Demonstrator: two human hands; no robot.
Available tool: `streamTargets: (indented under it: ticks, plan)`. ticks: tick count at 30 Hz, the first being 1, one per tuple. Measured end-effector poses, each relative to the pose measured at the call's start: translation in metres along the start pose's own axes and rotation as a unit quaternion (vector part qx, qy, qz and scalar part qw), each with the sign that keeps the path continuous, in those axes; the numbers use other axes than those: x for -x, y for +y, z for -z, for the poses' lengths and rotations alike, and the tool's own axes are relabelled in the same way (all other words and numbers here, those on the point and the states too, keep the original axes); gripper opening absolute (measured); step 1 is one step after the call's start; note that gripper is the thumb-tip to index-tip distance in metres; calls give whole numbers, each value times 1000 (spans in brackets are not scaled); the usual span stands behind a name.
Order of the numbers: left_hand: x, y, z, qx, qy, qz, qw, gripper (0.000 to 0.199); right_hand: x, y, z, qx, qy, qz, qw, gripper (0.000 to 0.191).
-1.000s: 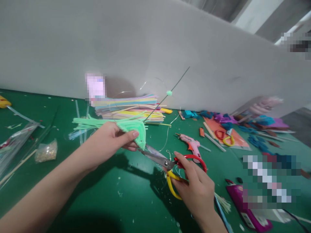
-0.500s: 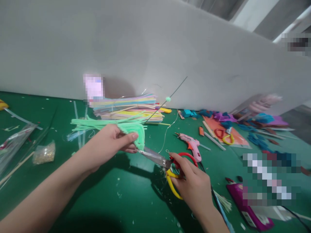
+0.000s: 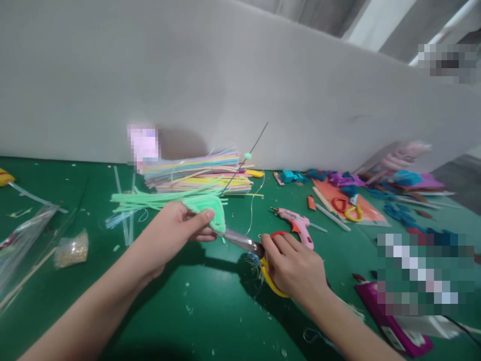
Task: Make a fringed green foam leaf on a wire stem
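Note:
My left hand [image 3: 184, 225] pinches a flat mint-green piece of coiled pipe cleaner [image 3: 205, 204] between thumb and fingers. A thin dark wire [image 3: 258, 138] with a small green bead-like bit on it slants up behind the piece. Wrapped round the red and yellow handles of a pair of scissors [image 3: 244, 243] is my right hand [image 3: 295, 265]. The blades look closed together, and their tips meet the lower right corner of the green piece. A small green scrap hangs just below that corner. Loose green pipe cleaners [image 3: 143, 200] lie behind my left hand.
Bundles of pastel pipe cleaners [image 3: 195, 170] lie against the grey partition [image 3: 188, 75]. To the right are a pink glue gun [image 3: 295, 220], a second pair of scissors [image 3: 353, 211] and a purple packet [image 3: 394, 316]. A small clear bag [image 3: 71, 249] sits at left.
The scissor blades have closed at the green piece's corner, and my right hand's fingers have drawn together. A small green scrap now shows beneath it. The wire stands a little further left.

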State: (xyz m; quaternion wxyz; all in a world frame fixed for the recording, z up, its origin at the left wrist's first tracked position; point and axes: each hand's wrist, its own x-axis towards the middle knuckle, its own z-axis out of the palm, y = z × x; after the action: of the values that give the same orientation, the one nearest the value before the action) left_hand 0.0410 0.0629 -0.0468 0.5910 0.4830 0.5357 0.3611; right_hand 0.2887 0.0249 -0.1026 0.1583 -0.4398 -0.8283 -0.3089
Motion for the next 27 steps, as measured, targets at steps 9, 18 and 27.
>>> streamTargets:
  ticks: [9, 18, 27]
  plan:
    - [-5, 0, 0, 137, 6, 13, 990, 26, -28, 29, -4, 4, 23, 98, 995, 23]
    - [-4, 5, 2, 176, 11, 7, 984, 23, -40, 37, 1, -15, 2, 125, 992, 25]
    - [-5, 4, 4, 175, 23, -1, 984, 21, -40, 37, 0, -25, 11, 128, 991, 28]
